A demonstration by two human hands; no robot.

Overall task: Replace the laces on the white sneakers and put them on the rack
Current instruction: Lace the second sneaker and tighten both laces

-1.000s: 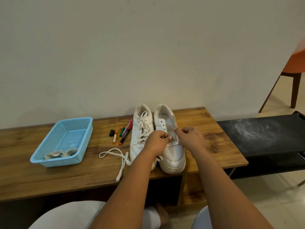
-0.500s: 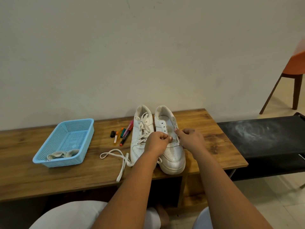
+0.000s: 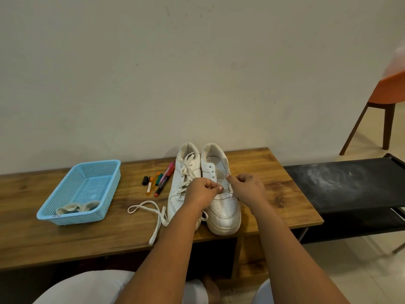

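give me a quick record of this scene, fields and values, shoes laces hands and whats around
left sneaker: laced, on wooden table
right sneaker: upper eyelets empty
left hand: pinching at the right sneaker's tongue area
right hand: pinching at its right eyelet edge
loose lace: on table, left of sneakers
blue basket: holds bundled laces
markers: between basket and sneakers
black rack: right of table
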